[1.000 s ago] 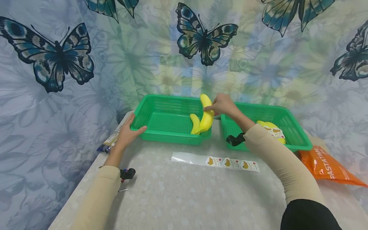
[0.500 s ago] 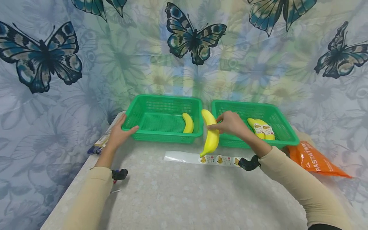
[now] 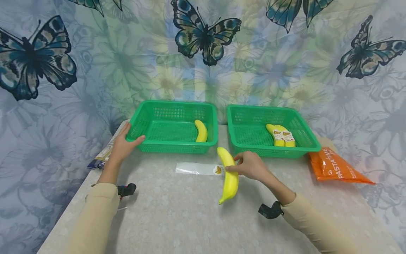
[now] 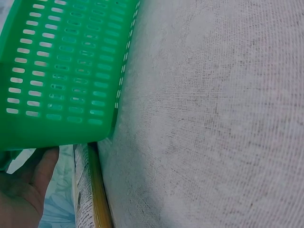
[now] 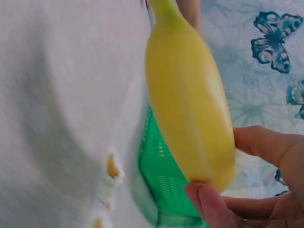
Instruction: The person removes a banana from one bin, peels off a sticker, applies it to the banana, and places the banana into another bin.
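Note:
My right hand [image 3: 252, 166] pinches a yellow banana [image 3: 231, 185] between thumb and fingers, held over the table in front of the baskets. In the right wrist view the banana [image 5: 190, 95] shows no label on its near side. Behind it lies a clear strip [image 3: 193, 168] of banana stickers, partly hidden by banana and hand. My left hand [image 3: 122, 146] rests with spread fingers at the front left corner of the left green basket [image 3: 174, 147]. Another banana [image 3: 201, 131] lies inside that basket, at its right end.
The right green basket [image 3: 260, 151] holds a pair of bananas [image 3: 271, 129] with white labels. Beside it lies an orange pasta bag [image 3: 336, 165]. A dark-and-gold packet [image 3: 99, 160] sits at the table's left edge, behind my left hand. A butterfly-print cloth [image 3: 142, 63] hangs behind.
My right hand has lifted the banana out of the left basket and brought it toward me, over the table by the sticker strip. The left hand stays at the basket's corner.

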`<state>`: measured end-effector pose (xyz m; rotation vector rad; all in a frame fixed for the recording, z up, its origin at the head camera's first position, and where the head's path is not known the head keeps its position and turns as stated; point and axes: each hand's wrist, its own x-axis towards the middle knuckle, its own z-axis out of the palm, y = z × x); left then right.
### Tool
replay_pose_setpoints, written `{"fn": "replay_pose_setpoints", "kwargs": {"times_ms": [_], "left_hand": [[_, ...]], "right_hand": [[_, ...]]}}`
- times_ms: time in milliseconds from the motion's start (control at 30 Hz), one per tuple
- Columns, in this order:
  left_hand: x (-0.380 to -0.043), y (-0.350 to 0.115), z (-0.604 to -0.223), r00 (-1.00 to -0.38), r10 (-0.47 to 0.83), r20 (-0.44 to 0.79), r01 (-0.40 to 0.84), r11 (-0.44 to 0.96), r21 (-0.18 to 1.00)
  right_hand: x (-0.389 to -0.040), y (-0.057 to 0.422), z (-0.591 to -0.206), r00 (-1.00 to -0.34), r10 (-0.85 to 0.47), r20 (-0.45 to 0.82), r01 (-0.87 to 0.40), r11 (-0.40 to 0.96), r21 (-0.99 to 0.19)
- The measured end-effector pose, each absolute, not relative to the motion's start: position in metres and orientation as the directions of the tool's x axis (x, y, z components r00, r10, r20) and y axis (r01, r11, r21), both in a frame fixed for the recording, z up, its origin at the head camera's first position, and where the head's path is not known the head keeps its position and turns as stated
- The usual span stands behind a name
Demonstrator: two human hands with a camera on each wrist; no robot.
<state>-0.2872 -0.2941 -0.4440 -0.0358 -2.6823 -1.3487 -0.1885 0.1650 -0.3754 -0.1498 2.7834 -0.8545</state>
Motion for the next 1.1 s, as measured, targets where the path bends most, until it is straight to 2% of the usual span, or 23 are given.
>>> {"fn": "replay_pose_setpoints", "kwargs": {"times_ms": [200,433,633,1100], "left_hand": [[-0.287,-0.295,-0.443,-0.989,-0.049,0.138,0.081,0.599,0.796],[-0.289,-0.295,-0.444,-0.985,-0.064,0.161,0.090,0.605,0.791],[-0.290,-0.295,-0.445,-0.987,-0.054,0.148,0.088,0.595,0.799],[-0.287,-0.295,-0.444,-0.991,-0.053,0.124,0.069,0.589,0.805]], "right_hand": [[-0.172,0.166,-0.403,-0.980,-0.126,-0.151,-0.008,0.795,-0.607],[-0.162,0.167,-0.424,-0.973,-0.122,-0.195,0.012,0.818,-0.575],[-0.156,0.167,-0.434,-0.963,-0.113,-0.244,0.044,0.828,-0.559],[-0.144,0.166,-0.444,-0.956,-0.105,-0.274,0.071,0.823,-0.563]]}}
